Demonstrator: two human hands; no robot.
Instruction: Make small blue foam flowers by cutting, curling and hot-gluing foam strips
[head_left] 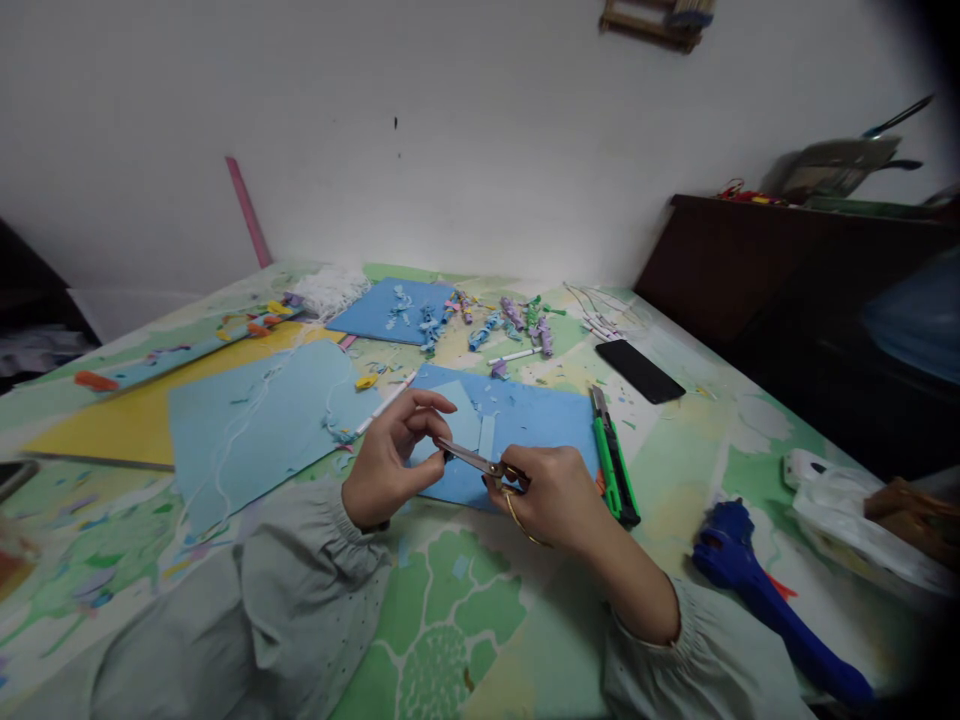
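My right hand (551, 495) grips a small pair of scissors (472, 458) by the handles, and the blades point left toward my left hand. My left hand (401, 450) is curled, its thumb and fingers bent around the blade tips. Something small and dark shows by the thumb tip, too small to name. Beneath both hands lies a blue foam sheet (547, 415), with a lighter blue piece (459, 405) and a narrow light blue strip (487, 436) on it. Along the sheet's right edge rests a green utility knife (615, 465).
A black phone (640, 370) lies at right, with a dark blue tool (772, 590) nearer me. Light blue sheets (255, 420) over a yellow one (97, 430) cover the left. Small rolled paper figures (512, 315) and scraps are strewn at the back, beside another blue sheet (367, 315).
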